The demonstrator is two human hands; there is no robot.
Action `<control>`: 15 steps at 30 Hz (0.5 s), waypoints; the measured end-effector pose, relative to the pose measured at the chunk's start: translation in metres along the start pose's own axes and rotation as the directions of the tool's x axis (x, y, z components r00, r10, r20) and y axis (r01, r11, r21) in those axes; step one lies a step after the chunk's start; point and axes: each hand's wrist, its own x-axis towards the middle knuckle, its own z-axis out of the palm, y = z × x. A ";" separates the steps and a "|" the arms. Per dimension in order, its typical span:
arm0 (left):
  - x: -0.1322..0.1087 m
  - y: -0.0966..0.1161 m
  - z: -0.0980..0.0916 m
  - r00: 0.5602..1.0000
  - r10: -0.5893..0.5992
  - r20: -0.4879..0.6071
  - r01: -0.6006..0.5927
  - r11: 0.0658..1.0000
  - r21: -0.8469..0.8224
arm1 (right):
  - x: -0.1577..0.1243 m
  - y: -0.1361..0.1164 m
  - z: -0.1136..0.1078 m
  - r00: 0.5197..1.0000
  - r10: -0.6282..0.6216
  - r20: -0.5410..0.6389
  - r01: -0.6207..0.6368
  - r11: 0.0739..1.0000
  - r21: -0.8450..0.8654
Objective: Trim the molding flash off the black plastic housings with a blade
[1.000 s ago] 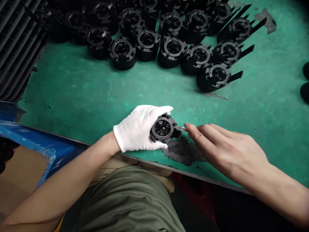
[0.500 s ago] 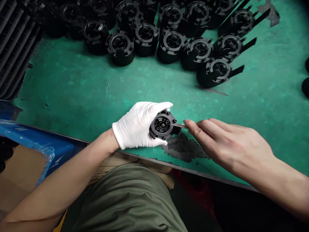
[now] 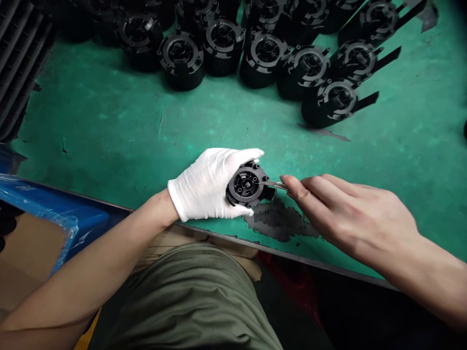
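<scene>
My left hand (image 3: 207, 187), in a white glove, is wrapped round a round black plastic part (image 3: 249, 186) and holds it on its side at the near edge of the green table (image 3: 109, 131). My bare right hand (image 3: 350, 218) pinches a thin metal blade (image 3: 274, 184) between thumb and fingers. The blade's tip rests against the part's right rim. Most of the blade is hidden in my fingers.
Several identical black round parts (image 3: 262, 53) stand in rows at the back of the table, some with long tabs (image 3: 367, 100) sticking out. A black ribbed panel (image 3: 18, 58) lies at the far left. A blue plastic-lined box (image 3: 47, 214) sits below the table's left edge. Worn paint patch (image 3: 279, 221) under my hands.
The view has shifted slightly, so hands and parts sit a little higher in frame. The blade tip stays at the part's rim; both grips are unchanged.
</scene>
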 end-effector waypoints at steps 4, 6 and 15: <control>0.001 -0.001 0.001 1.000 0.011 -0.005 -0.011 1.000 -0.012 | 0.003 0.009 -0.001 0.999 -0.047 -0.004 0.047 0.999 0.014; 0.001 -0.002 0.001 1.000 0.006 0.000 -0.006 1.000 -0.015 | 0.003 0.011 -0.001 0.998 -0.062 0.006 0.062 0.998 0.027; 0.000 0.001 0.000 1.000 -0.014 0.006 0.014 1.000 -0.015 | -0.005 -0.005 -0.005 0.995 0.087 0.053 -0.091 0.993 0.073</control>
